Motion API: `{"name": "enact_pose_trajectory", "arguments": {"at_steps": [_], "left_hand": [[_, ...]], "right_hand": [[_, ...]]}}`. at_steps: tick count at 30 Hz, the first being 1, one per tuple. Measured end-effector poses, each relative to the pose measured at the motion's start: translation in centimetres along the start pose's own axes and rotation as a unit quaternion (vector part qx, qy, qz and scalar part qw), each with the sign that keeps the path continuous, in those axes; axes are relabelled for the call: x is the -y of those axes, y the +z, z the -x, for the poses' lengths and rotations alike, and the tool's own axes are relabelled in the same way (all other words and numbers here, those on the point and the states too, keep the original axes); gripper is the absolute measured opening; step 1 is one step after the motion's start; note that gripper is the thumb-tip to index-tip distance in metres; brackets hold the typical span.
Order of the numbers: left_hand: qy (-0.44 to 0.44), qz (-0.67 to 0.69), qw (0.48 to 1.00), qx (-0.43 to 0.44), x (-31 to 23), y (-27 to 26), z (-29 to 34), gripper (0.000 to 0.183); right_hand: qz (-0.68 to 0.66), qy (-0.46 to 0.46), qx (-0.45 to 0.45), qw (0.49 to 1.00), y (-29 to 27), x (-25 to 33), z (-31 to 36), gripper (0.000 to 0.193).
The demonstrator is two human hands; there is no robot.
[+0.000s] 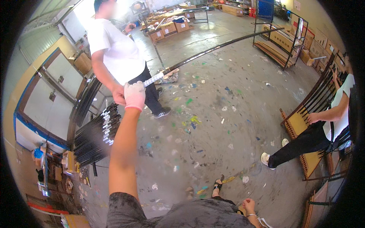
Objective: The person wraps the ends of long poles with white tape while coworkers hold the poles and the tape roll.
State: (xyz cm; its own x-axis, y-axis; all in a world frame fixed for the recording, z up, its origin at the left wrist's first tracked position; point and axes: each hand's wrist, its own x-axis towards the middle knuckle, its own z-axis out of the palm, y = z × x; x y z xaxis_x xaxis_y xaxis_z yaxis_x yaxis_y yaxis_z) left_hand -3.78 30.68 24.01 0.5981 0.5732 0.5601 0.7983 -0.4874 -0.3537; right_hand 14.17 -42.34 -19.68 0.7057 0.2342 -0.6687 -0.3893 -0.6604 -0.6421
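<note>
My left hand [135, 95], in a white glove with a pink cuff, is stretched out and closed round the white-wrapped handle of a long, slender black pole [213, 48]. The pole slants up and away to the right, far across the room. Right beside my glove, at the handle's lower end, is the hand [119, 95] of a person in a white T-shirt; whether it grips the handle too I cannot tell. Bare, with a band at the wrist, my right hand [249, 206] hangs low by my body. Its fingers are curled in, and nothing shows in them.
Bundled black poles with white ends [93, 138] lie on a rack at the left, by white doors [49, 97]. At the right another person [330, 117] handles poles on a slotted rack [296, 123]. A wheeled shelf [279, 41] and cardboard boxes [168, 28] stand farther back.
</note>
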Motion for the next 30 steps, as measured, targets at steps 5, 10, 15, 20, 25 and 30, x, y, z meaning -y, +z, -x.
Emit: {"name": "enact_pose_trajectory", "arguments": {"at_steps": [5,10,15,20,25,30], "left_hand": [[-0.061,0.278,0.954,0.092,-3.3,-3.2,-0.5,0.024],[-0.053,0.716,0.588,0.373,-12.1,-9.1,2.8,0.016],[-0.029,0.875,0.197,0.441,-18.2,-14.8,9.5,0.017],[0.019,0.908,0.059,0.413,-21.9,-15.8,12.7,0.022],[-0.016,0.900,0.020,0.435,-22.3,-16.2,13.7,0.017],[-0.043,0.881,0.035,0.469,-22.0,-16.6,14.2,0.018]], "right_hand": [[0.131,-0.251,-0.031,0.959,0.4,5.7,-1.0,0.016],[0.059,-0.363,0.010,0.930,3.6,31.1,6.3,0.021],[0.000,-0.634,0.006,0.773,4.7,48.7,18.1,0.025],[0.011,-0.618,0.060,0.784,4.2,50.9,21.6,0.021],[0.012,-0.619,0.055,0.783,4.2,50.6,22.1,0.019],[0.086,-0.622,0.043,0.777,4.1,50.6,22.6,0.011]]}}
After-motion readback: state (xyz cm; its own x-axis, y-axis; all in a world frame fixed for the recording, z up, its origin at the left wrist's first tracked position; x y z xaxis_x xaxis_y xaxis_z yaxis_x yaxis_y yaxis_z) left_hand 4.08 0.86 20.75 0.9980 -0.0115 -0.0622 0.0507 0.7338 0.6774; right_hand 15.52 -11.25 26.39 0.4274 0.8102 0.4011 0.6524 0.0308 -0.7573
